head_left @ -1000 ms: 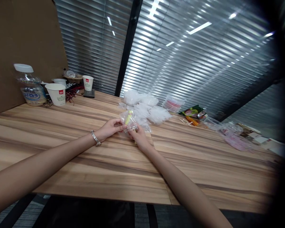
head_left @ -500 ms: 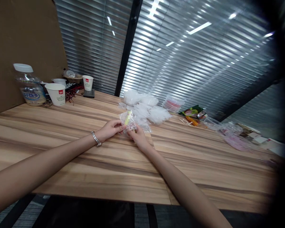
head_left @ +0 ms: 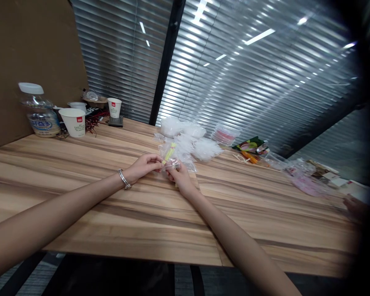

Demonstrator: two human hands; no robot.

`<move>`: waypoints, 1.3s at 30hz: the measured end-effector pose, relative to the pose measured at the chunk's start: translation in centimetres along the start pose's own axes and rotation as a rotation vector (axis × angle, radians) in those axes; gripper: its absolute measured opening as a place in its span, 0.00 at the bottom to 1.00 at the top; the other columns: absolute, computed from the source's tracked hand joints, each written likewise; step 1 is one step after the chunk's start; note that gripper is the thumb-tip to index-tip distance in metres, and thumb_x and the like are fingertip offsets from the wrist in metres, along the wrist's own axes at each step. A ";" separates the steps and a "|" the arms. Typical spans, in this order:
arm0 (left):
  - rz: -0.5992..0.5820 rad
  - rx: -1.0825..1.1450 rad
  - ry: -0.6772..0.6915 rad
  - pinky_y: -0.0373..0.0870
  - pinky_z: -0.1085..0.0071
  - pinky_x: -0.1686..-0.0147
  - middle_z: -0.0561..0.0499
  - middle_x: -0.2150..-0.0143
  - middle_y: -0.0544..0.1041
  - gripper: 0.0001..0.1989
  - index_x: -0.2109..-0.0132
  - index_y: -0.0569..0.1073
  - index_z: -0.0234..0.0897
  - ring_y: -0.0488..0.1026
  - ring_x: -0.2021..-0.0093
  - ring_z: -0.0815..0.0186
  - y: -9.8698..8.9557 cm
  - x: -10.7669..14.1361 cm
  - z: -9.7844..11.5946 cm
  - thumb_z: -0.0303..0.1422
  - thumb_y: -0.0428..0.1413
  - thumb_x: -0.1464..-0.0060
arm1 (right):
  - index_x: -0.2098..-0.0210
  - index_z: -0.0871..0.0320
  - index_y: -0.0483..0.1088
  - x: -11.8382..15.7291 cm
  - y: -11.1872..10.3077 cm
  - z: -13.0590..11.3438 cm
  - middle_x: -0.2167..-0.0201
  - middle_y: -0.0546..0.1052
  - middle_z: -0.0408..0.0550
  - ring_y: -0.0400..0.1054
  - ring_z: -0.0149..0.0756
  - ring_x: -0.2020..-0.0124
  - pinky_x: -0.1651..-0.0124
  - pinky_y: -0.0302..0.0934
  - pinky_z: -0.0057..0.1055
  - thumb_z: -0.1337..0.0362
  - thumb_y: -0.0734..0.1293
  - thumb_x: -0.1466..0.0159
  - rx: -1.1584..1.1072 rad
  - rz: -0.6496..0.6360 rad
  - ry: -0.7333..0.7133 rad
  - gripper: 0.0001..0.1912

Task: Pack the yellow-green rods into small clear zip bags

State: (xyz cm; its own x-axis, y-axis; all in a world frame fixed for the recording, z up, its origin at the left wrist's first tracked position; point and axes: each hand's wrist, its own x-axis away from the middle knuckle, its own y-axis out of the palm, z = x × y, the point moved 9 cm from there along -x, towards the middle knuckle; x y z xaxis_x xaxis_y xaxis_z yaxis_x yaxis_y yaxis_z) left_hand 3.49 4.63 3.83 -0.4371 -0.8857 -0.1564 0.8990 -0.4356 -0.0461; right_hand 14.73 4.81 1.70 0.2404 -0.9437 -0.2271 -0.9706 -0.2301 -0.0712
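Note:
Between my two hands is a small clear plastic bag (head_left: 162,153) with a yellow-green strip (head_left: 169,152) showing in it. My left hand (head_left: 145,166), with a silver bangle (head_left: 124,179) on the wrist, pinches the bag's left lower side. My right hand (head_left: 180,176) is closed on the bag's right lower edge, its fingertips partly hidden by shiny plastic. Just behind the hands lies a heap of clear and whitish plastic bags (head_left: 205,149) on the wooden table (head_left: 126,226).
At the left stand a plastic bottle (head_left: 41,113), a large paper cup (head_left: 74,123) and a smaller paper cup (head_left: 114,107). A clear tub (head_left: 225,135), an orange object (head_left: 249,158) and pink plastic wrapping (head_left: 308,185) lie to the right. Another person's hand (head_left: 355,205) shows at the right edge.
The bag and its yellow-green strip have shifted slightly right and tilted more. My right fingers have curled higher over the bag. A person's hand has come in at the far right.

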 end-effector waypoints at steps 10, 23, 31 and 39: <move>0.044 -0.005 -0.006 0.63 0.77 0.66 0.54 0.72 0.72 0.12 0.68 0.70 0.33 0.68 0.70 0.74 -0.4 -0.5 -1.0 0.39 0.59 0.54 | 0.68 0.59 0.60 0.0 0.0 0.2 0.78 0.65 0.39 0.53 0.21 0.82 0.81 0.46 0.20 0.49 0.65 0.43 0.015 0.003 0.032 0.19; 0.219 0.060 0.020 0.61 0.77 0.66 0.54 0.74 0.71 0.12 0.70 0.69 0.33 0.66 0.71 0.74 -2.6 -0.6 -0.8 0.38 0.57 0.53 | 0.61 0.58 0.62 0.3 -0.2 -1.0 0.75 0.68 0.41 0.58 0.24 0.78 0.78 0.50 0.21 0.56 0.60 0.41 -0.077 0.025 0.023 0.13; 0.252 0.136 0.002 0.58 0.78 0.70 0.54 0.76 0.70 0.12 0.72 0.67 0.33 0.65 0.73 0.75 -3.1 -0.7 -1.2 0.38 0.59 0.55 | 0.66 0.60 0.66 0.2 -1.4 -1.2 0.76 0.69 0.43 0.58 0.26 0.77 0.75 0.52 0.22 0.63 0.57 0.47 -0.001 0.117 -0.007 0.12; 0.327 0.300 -0.046 0.61 0.77 0.69 0.56 0.76 0.67 0.15 0.72 0.67 0.33 0.66 0.73 0.76 -3.9 -0.8 -2.1 0.38 0.62 0.59 | 0.64 0.60 0.67 -0.2 -2.0 -0.1 0.74 0.68 0.43 0.55 0.25 0.79 0.80 0.48 0.21 0.63 0.59 0.48 -0.046 0.134 0.055 0.13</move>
State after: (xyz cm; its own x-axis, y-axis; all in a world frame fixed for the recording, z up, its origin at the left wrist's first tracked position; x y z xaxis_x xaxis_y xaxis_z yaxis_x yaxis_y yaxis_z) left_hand 0.35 7.37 2.02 -0.1379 -0.9879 -0.0711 0.9455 -0.1527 0.2877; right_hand 16.65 5.43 1.93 0.1090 -0.9780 -0.1777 -0.9938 -0.1108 0.0006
